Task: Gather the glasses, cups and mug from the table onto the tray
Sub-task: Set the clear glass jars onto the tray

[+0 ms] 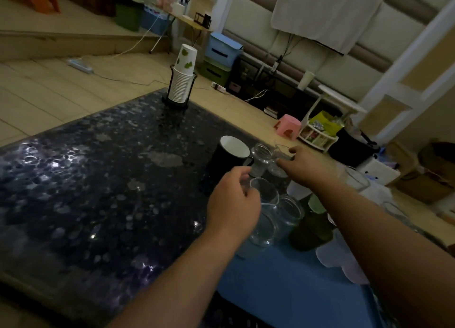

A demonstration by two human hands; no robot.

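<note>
A person's left hand (232, 199) curled its fingers round a clear drinking glass (264, 192) above the flat blue tray (283, 286), while the right hand (299, 166) pinched another clear glass (282, 153) beside the black mug with white inside (227, 155) on the dark speckled table (98, 180). Setting each down upright, clear of neighbours, seemed wisest.
</note>
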